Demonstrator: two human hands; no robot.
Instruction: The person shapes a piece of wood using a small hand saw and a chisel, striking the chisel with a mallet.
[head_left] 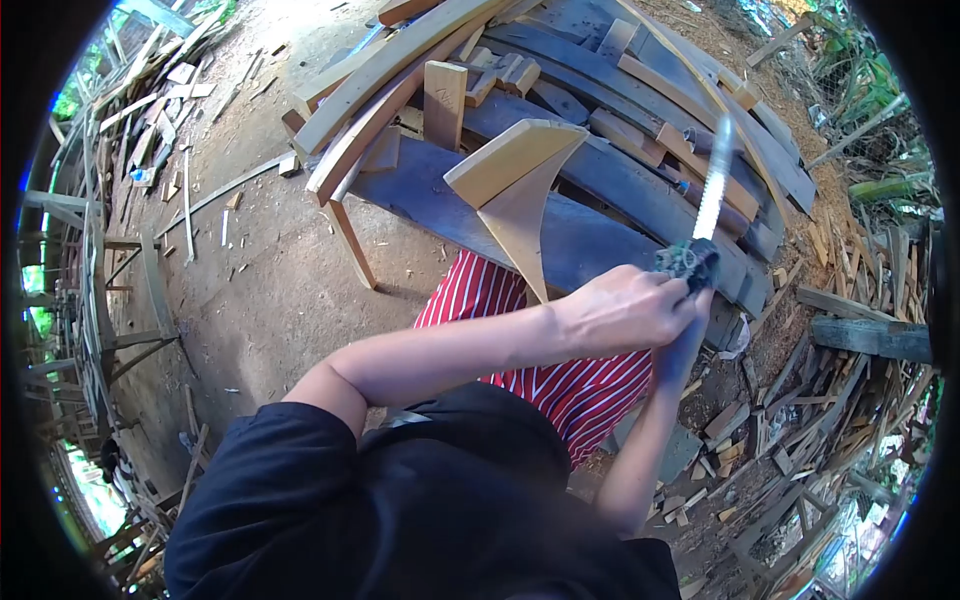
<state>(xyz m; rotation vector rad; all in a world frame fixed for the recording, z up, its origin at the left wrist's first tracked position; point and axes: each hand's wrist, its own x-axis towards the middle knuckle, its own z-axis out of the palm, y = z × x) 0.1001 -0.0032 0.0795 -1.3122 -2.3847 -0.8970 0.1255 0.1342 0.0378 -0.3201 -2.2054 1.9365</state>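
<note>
A long, bright metal tool [713, 190] points up and away, its far end blurred. Dark green and black material covers its lower end, like a wrapped handle; its exact kind cannot be made out. My right hand [695, 308] closes around that lower end, partly hidden behind my left hand. Crossing over from the left, my left hand [635, 308] is closed in a fist against the handle, and what its fingers pinch is hidden. Left of my hands, a joined wooden piece [520, 190] with a curved edge leans on the dark plank bench [600, 225].
Curved wooden strips [400, 80] and an upright block [444, 103] lie at the bench's left. Wooden pieces [710, 175] rest across its right side. Scrap wood piles [850, 400] cover the ground at right, with more scraps [150, 120] at far left.
</note>
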